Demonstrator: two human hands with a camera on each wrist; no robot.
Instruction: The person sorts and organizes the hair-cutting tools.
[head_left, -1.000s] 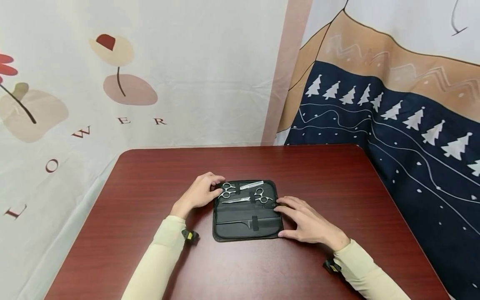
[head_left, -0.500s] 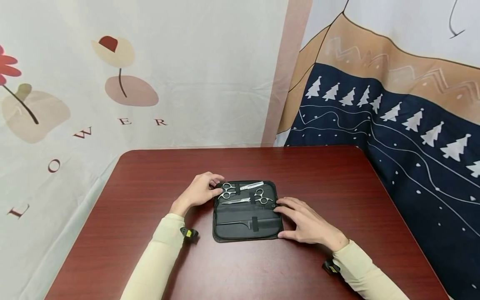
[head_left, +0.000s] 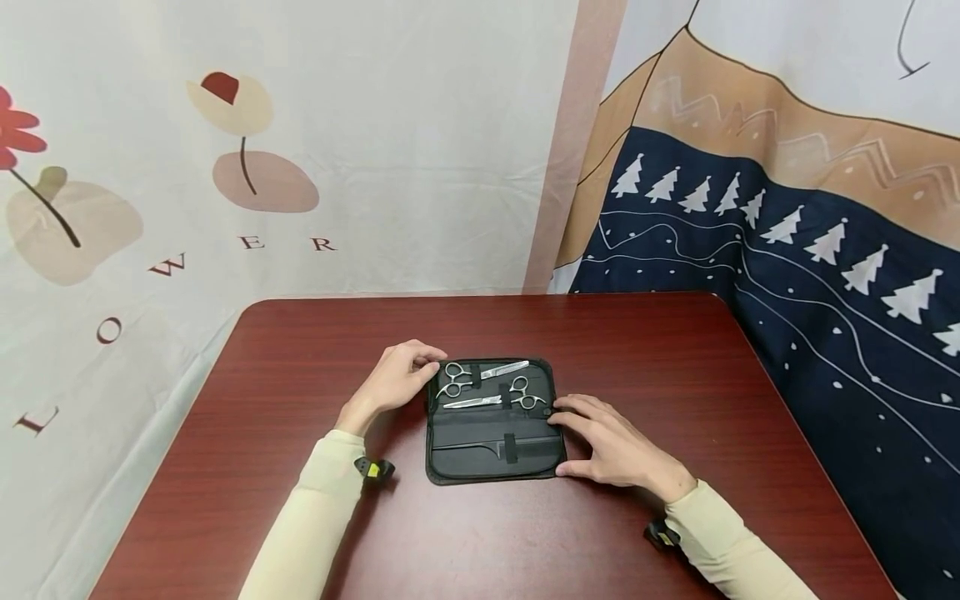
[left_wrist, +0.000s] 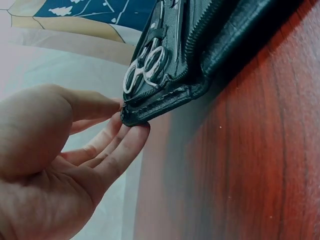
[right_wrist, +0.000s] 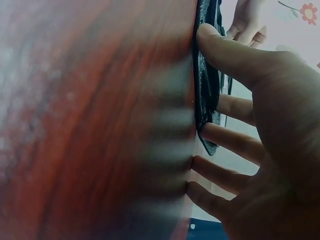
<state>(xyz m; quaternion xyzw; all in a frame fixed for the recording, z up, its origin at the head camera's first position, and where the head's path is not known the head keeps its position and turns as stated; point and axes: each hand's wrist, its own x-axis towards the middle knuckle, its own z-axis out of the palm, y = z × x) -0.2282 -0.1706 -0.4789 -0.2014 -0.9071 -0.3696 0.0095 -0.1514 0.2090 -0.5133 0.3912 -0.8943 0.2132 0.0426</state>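
A black zippered hairdressing case [head_left: 461, 428] lies unfolded on the table. Two silver pairs of scissors sit under its straps, the upper scissors [head_left: 504, 369] with handles to the left and the lower scissors [head_left: 474, 402] with handles to the right. Below them a dark comb [head_left: 476, 446] is strapped in. My left hand [head_left: 390, 383] pinches the far left corner, its thumb on one side and fingers on the other in the left wrist view. Spread, relaxed fingers of my right hand [head_left: 622, 446] touch the right edge, with two fingertips on the tabletop in the right wrist view.
The reddish-brown wooden table [head_left: 480, 542] has rounded far corners. Behind it hangs a pale cloth [head_left: 420, 125] with flower prints, and a navy cloth [head_left: 675, 242] with tree prints is at the right. Dark wrist cameras [head_left: 375, 468] are strapped on both sleeves.
My left hand has shifted slightly up and left at the case's corner, its thumb moving from the scissor handles to the edge. The right hand and the case stay in place.
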